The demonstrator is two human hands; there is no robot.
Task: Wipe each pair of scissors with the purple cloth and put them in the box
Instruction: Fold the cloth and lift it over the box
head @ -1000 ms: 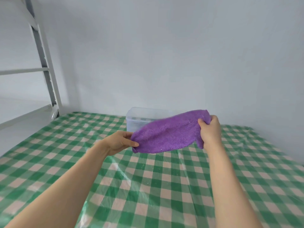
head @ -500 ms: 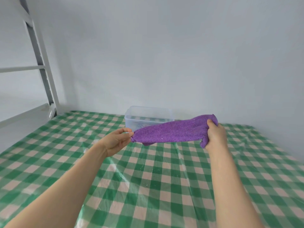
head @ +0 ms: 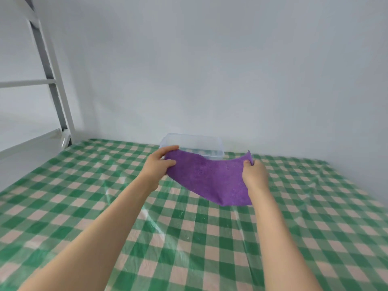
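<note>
1. The purple cloth (head: 210, 177), a taut narrow band half a second ago, now sags open above the surface (head: 189, 238), just before the box (head: 195, 142) at its far edge.
2. The left grip (head: 159, 164) and right grip (head: 255, 174) each pinch an upper corner (fingers curled on fabric).
3. No scissors show, so wiping seems not underway.

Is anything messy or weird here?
Nothing is spilled or broken. The cloth sags between the left hand and the right hand, in front of the box. The tablecloth is wrinkled.
</note>
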